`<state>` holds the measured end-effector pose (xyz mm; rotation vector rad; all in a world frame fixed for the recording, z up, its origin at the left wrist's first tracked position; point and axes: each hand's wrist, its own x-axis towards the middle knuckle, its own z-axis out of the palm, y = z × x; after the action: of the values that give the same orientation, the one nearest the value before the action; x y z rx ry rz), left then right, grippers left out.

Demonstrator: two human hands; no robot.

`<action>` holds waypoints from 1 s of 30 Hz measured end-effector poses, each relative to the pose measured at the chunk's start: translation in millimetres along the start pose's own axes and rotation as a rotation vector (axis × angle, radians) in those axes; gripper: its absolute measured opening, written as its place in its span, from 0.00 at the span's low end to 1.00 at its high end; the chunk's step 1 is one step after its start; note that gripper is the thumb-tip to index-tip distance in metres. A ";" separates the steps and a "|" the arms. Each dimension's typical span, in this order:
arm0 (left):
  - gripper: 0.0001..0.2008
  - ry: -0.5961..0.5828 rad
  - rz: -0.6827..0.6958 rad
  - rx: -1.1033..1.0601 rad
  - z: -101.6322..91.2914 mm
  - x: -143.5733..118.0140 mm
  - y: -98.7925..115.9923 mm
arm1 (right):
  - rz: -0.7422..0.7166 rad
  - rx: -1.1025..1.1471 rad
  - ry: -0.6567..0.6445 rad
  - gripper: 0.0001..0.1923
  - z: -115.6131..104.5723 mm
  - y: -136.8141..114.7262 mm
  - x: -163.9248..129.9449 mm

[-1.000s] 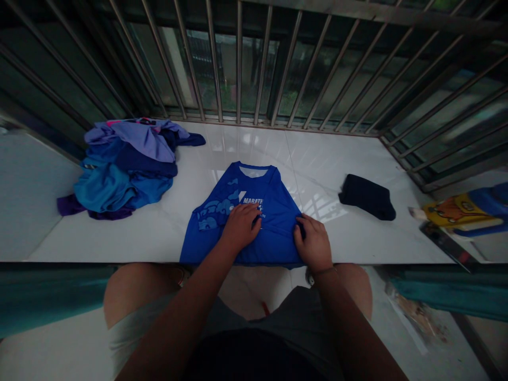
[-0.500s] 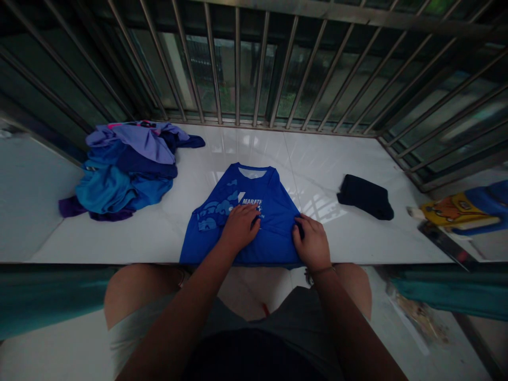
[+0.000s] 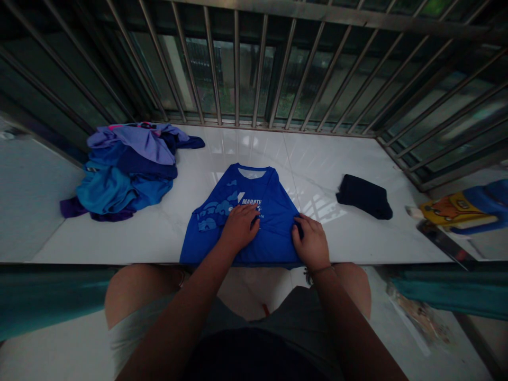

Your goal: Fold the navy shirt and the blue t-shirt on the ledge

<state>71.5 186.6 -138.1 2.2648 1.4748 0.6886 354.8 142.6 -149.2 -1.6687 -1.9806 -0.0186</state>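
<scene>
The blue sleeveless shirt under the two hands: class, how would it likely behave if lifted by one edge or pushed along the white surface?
The blue shirt lies flat and thin, so it would probably droop limply when lifted. The white surface looks glossy, so it may slide or bunch when pushed. With the left hand pressing its middle and the right hand at its edge, it seems light and easily held down.

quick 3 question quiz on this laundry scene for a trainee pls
1. True or false: both hands rest on the blue shirt.
2. Which lies to the shirt's right? A) clothes pile B) dark folded cloth C) a basket
3. Fill in: the left hand lies flat near the shirt's white ____.

Key: 1 true, the right hand is at its right edge. 2 B. 3 lettering.
</scene>
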 end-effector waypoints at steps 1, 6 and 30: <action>0.16 -0.001 -0.001 0.002 -0.1 0.1 0.1 | 0.000 0.000 0.000 0.18 0.0 0.0 0.0; 0.15 0.006 0.000 0.004 0.4 -0.1 0.2 | -0.001 -0.008 -0.009 0.18 0.4 0.7 -0.2; 0.14 0.024 0.008 0.016 0.4 0.0 0.7 | 0.003 -0.011 -0.007 0.19 0.9 0.9 -0.9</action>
<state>72.3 186.3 -138.1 2.2832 1.4891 0.7112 355.3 142.4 -150.7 -1.6809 -1.9860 -0.0226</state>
